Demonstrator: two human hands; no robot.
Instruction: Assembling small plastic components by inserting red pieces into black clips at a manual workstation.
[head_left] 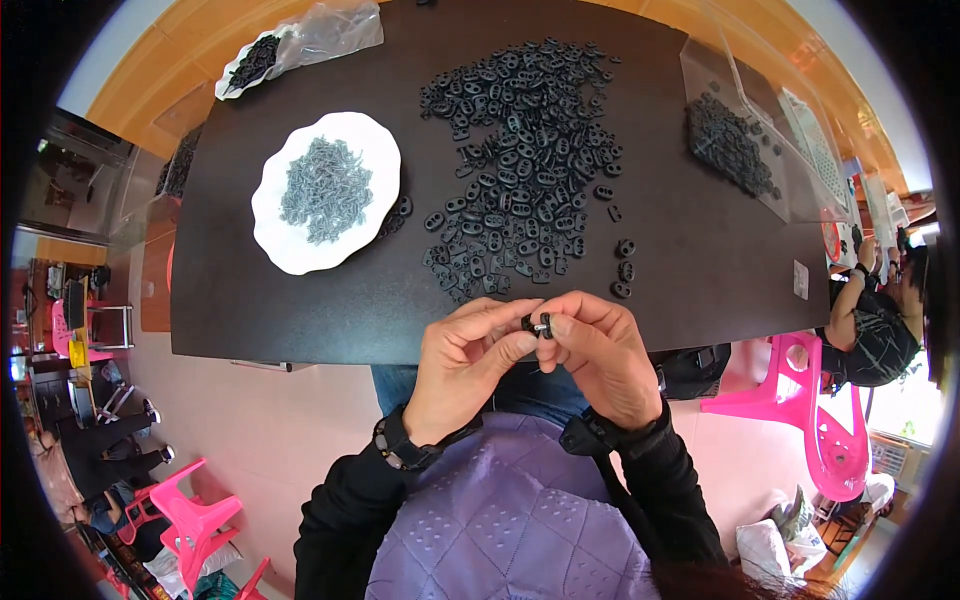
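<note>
My left hand (452,372) and my right hand (612,368) meet over the table's near edge. Pinched in the left fingertips is a small black plastic piece (527,323). The right fingertips grip another black piece (546,319), and a small silvery bit, perhaps a spring, shows between the two. Just beyond my hands spreads a big pile of black two-hole cord-lock pieces (520,170). To the left, a white scalloped plate (275,215) carries a heap of small metal springs (328,190).
Three thicker black pieces (626,271) lie in a column right of the pile. A clear box (735,150) of black parts stands far right. Far left sits a white dish (232,90) of black parts beside a plastic bag (335,35). Pink stools (775,390) and other people flank the table.
</note>
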